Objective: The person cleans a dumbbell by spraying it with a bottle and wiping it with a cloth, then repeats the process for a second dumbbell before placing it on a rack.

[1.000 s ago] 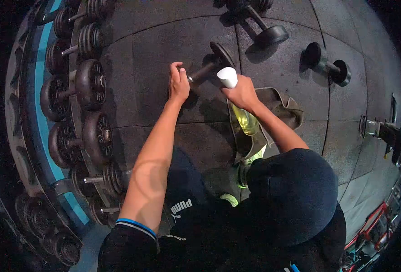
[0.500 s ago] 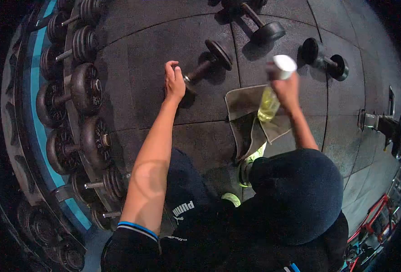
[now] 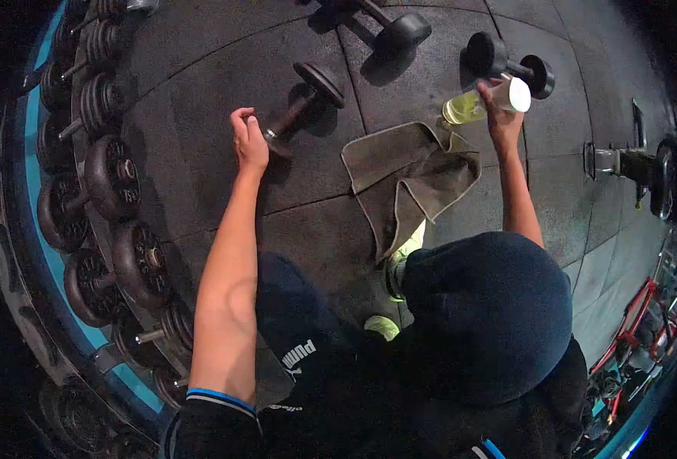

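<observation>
In my right hand [image 3: 501, 115] is a clear bottle [image 3: 465, 108] of yellow-green liquid with a wide white top [image 3: 515, 95]. It is tilted nearly on its side, its base pointing left. My left hand [image 3: 250, 142] is beside the near end of a dumbbell [image 3: 296, 112] on the floor, fingers loosely bent and thumb apart, nothing visible between them. The dumbbell has a dark bar and round end plates; the near plate is partly hidden by the hand. Below the bottle, a rumpled grey-brown towel [image 3: 384, 157] lies on the floor, partly folded over.
Two black dumbbells lie farther off, one at the top middle [image 3: 404, 34] and one near the bottle [image 3: 536, 75]. A rack of dumbbells [image 3: 113, 177] runs along the left. Gym equipment [image 3: 621, 162] stands at the right. A bright yellow-green shoe [image 3: 383, 327] shows below the towel.
The bottle in my right hand has moved away from above the towel, up and right, and tipped onto its side. The left hand stays by the dumbbell while the whole view has shifted.
</observation>
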